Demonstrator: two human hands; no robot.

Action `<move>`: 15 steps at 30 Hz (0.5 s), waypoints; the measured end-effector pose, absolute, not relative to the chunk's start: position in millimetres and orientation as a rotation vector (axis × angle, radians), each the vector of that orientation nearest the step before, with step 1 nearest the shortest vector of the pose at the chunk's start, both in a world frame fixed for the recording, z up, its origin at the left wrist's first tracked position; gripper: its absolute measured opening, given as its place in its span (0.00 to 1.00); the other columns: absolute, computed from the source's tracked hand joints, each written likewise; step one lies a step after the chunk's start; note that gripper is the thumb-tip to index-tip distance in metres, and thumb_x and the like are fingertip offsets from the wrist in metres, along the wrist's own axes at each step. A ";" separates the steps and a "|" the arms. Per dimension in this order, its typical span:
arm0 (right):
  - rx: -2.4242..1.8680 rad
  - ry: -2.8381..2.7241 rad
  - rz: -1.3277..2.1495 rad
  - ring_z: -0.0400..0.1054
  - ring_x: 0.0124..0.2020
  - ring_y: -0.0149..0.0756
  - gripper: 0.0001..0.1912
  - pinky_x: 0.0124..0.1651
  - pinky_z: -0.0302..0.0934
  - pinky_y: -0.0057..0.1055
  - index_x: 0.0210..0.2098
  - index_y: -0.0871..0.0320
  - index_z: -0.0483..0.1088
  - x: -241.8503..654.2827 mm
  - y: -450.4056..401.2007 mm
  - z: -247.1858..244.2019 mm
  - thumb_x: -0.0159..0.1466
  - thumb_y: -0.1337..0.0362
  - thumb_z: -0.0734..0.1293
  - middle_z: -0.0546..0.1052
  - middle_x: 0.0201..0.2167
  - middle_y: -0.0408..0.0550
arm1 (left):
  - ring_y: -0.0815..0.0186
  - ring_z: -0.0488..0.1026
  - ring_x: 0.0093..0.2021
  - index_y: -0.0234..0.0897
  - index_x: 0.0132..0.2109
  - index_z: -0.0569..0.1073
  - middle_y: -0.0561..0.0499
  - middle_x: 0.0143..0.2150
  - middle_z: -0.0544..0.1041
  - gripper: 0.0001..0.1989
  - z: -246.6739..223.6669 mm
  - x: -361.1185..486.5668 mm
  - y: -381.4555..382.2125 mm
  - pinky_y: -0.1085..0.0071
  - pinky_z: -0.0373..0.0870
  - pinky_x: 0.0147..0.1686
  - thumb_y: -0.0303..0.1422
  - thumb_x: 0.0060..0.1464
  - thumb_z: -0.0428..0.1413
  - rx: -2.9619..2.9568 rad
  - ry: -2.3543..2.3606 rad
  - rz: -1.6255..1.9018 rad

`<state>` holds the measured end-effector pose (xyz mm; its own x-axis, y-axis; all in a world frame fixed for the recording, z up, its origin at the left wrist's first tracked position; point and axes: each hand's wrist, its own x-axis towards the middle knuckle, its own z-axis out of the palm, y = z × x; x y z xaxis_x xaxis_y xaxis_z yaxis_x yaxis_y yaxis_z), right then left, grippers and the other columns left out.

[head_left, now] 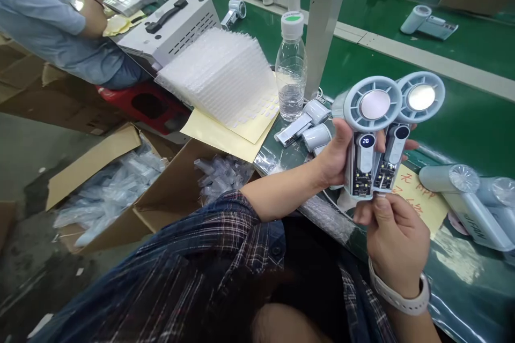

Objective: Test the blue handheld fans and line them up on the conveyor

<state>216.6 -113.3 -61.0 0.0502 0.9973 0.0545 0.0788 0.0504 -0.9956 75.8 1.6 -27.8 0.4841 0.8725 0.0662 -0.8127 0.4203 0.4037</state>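
My left hand (336,158) is closed around two pale blue handheld fans, held upright side by side. The nearer fan (364,166) shows "20" lit on its small round display. On the other fan (392,155) the display is dark. Both have exposed circuit boards in their handles. My right hand (398,236) pinches a small white cable plug (379,194) at the bottom end of the second fan; the fingers cover most of it. Beneath the hands lies a yellow paper (422,198) with red handwriting.
More fans (469,198) lie at right and others (306,120) by a water bottle (292,75). A stack of bubble-wrap bags (221,75) rests on yellow sheets. Cardboard boxes (161,214) with clear plastic pieces stand at left. A co-worker (60,27) sits beyond a white metal case (173,27).
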 end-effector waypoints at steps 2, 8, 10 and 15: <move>-1.230 -1.227 1.149 0.71 0.26 0.33 0.20 0.35 0.65 0.34 0.29 0.56 0.73 218.5 -113.5 -61.3 0.75 0.54 0.70 0.73 0.22 0.41 | 0.59 0.84 0.46 0.35 0.26 0.73 0.37 0.50 0.84 0.49 -31.9 77.2 1.6 0.64 0.82 0.44 0.80 0.52 0.41 0.432 0.189 1.081; -1.077 -0.956 1.230 0.66 0.22 0.30 0.18 0.29 0.61 0.30 0.29 0.55 0.70 205.0 -114.0 -60.4 0.75 0.56 0.71 0.68 0.19 0.37 | 0.52 0.83 0.51 0.37 0.27 0.72 0.38 0.43 0.83 0.49 -48.2 88.6 0.4 0.61 0.82 0.50 0.84 0.42 0.46 0.436 0.380 1.081; -1.049 -0.908 1.230 0.64 0.22 0.30 0.19 0.29 0.60 0.29 0.29 0.55 0.69 199.6 -113.9 -61.8 0.75 0.55 0.71 0.67 0.19 0.37 | 0.51 0.83 0.52 0.38 0.28 0.72 0.38 0.43 0.83 0.49 -50.6 92.3 -0.5 0.61 0.81 0.50 0.84 0.40 0.47 0.438 0.408 1.067; -1.215 -1.176 1.074 0.70 0.33 0.36 0.19 0.40 0.66 0.35 0.33 0.54 0.72 212.6 -120.5 -68.3 0.76 0.51 0.67 0.74 0.31 0.44 | 0.55 0.83 0.51 0.37 0.28 0.71 0.39 0.49 0.83 0.48 -45.9 93.2 0.3 0.61 0.81 0.50 0.83 0.47 0.44 0.412 0.403 1.128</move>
